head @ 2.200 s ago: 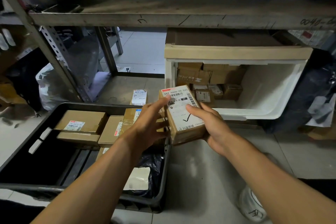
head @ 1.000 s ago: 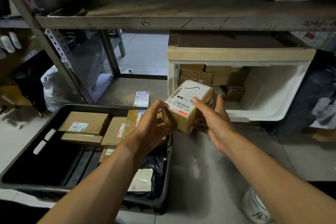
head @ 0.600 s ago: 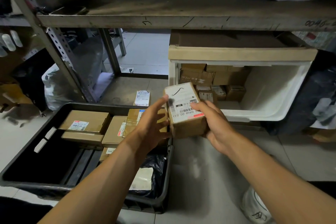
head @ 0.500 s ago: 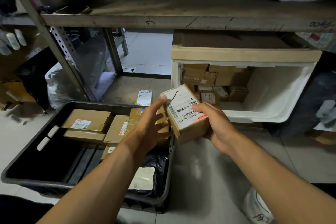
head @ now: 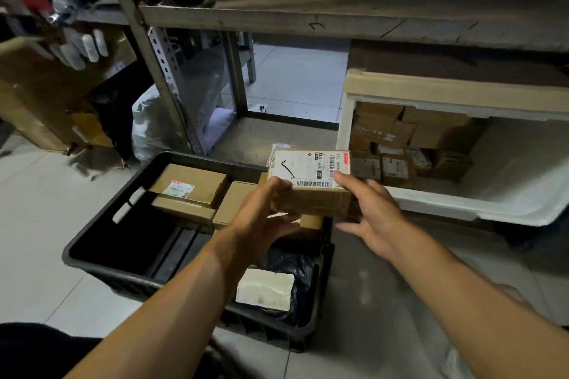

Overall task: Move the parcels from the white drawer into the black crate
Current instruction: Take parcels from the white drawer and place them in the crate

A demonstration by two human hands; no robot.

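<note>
Both my hands hold brown cardboard parcel with white label [head: 309, 183] over far right corner of black plastic crate [head: 92, 243] — left hand [head: 266, 214] fingers curled on its left end, right hand [head: 368, 214] thumb on top, fingers under. Several parcels already in crate; more wait at back of white plastic drawer [head: 480, 209]. I judge task partly done. Metal shelf [head: 338, 17] hangs above — parcels below leave little free floor in that corner.

crate [head: 92, 258] on floor, left of drawer [head: 508, 212] | drawer under shelf [head: 338, 18] | held parcel [head: 311, 181] above crate's right far corner | boxes [head: 191, 191] in crate
</note>
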